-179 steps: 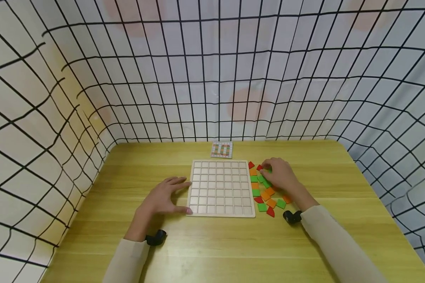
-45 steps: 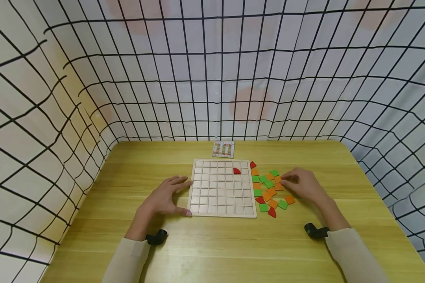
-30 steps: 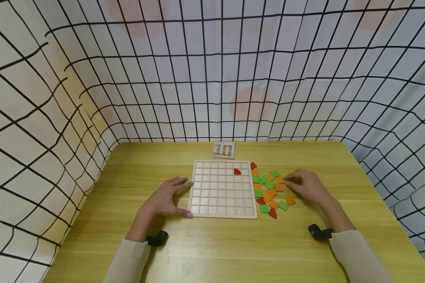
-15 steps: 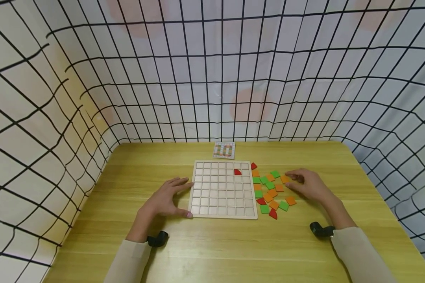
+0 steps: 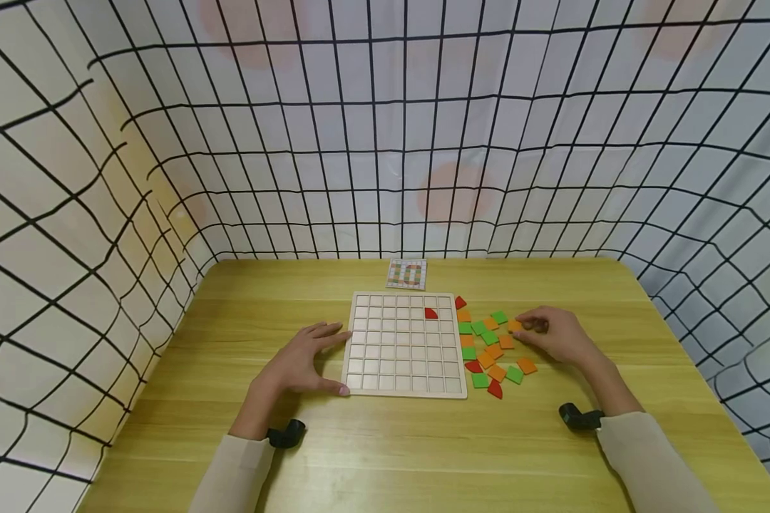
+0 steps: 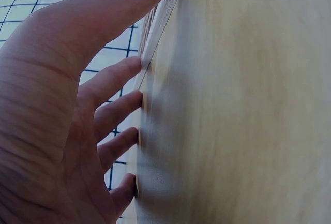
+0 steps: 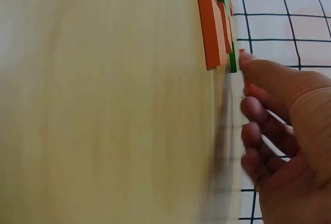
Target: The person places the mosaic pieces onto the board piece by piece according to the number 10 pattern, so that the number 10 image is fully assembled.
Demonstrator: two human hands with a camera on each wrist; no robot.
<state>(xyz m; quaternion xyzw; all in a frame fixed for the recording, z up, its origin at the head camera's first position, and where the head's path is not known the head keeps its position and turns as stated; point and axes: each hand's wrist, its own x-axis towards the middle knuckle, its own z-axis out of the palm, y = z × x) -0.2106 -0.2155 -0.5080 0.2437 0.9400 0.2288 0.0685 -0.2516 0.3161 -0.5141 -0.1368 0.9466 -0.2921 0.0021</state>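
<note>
A pale wooden grid board [image 5: 404,396] lies mid-table. One red quarter-round tile [image 5: 430,313] sits in a cell near its upper right. My left hand [image 5: 298,360] rests at the board's left edge, fingers spread, thumb at the lower left corner. My right hand [image 5: 558,335] pinches an orange tile [image 5: 515,325] between thumb and index finger, right of the loose tiles. In the right wrist view only slivers of that orange tile [image 7: 241,51] show past the thumb. The other fingers of this hand [image 7: 289,125] are loosely bent.
Green tiles [image 5: 490,338], orange tiles [image 5: 485,360] and red quarter-round tiles [image 5: 495,389] lie scattered right of the board. A small card with a coloured grid pattern [image 5: 407,273] lies behind the board. White cloth with black grid lines [image 5: 385,128] surrounds the wooden table [image 5: 385,456].
Since the earliest frame a red tile has come onto the board. My right hand moved rightward, drawing an orange tile away from the others, and now pinches it. The left hand stayed put.
</note>
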